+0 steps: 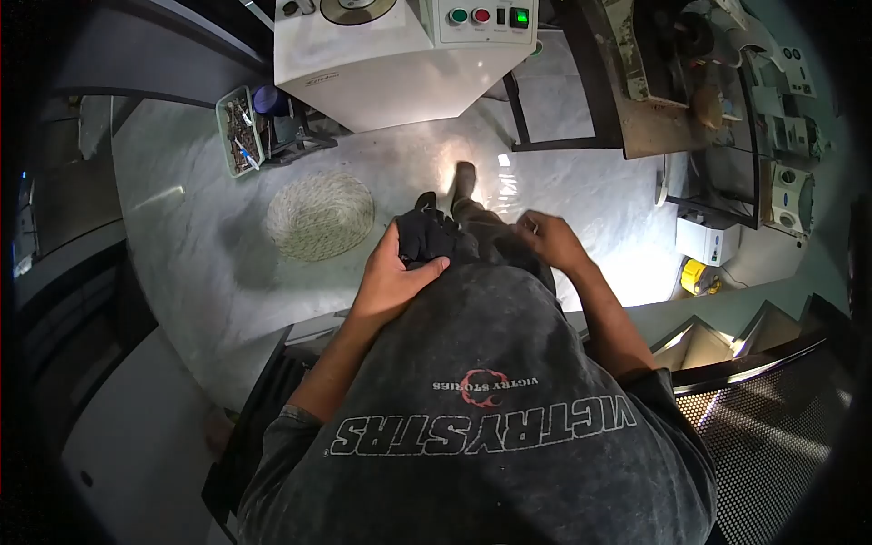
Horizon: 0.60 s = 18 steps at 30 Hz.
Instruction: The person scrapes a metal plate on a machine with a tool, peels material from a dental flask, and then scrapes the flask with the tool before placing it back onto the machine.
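My left hand (392, 272) is closed around a bunched black glove (425, 234), its thumb laid across the near edge. The glove rests over my left thigh, just beyond the hem of my dark printed T-shirt (495, 363). On the other side, my right hand (549, 241) is beside my right thigh with its fingers curled in. Whatever those fingers pinch, if anything, is hidden or too small to make out. A dark shoe (464, 174) shows on the floor past my knees.
Ahead stands a white machine (391, 91) with green and red buttons (470, 15). A woven oval mat (320, 216) lies on the floor at left, below a bin of small tools (241, 136). At right are a workbench (649, 127), a yellow object (698, 276) and a perforated black chair (763, 445).
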### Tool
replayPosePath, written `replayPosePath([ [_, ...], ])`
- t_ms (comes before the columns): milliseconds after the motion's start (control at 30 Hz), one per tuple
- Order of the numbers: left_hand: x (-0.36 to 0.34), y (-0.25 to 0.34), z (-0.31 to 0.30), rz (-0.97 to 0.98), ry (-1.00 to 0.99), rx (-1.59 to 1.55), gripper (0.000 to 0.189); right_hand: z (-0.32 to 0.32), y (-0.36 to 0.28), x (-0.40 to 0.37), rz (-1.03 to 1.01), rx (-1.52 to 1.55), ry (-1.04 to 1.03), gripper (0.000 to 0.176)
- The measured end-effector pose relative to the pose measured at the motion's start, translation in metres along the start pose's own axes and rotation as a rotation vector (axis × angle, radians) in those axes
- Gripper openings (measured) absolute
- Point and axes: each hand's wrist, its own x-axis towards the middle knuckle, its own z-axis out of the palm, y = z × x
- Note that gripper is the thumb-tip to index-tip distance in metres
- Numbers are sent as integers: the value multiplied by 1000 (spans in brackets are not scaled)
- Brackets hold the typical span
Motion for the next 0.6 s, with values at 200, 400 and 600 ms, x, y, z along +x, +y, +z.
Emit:
replayPosePath([
  [200, -5, 9, 0, -2, 137, -229, 35, 1, -40, 13, -122, 253, 48, 34],
  [400, 11, 75, -14, 136, 140, -380, 14, -25, -154, 6, -657, 518, 61, 35],
  [600, 28, 114, -43, 239, 341, -418, 17, -69, -218, 40, -813, 372, -182, 24],
])
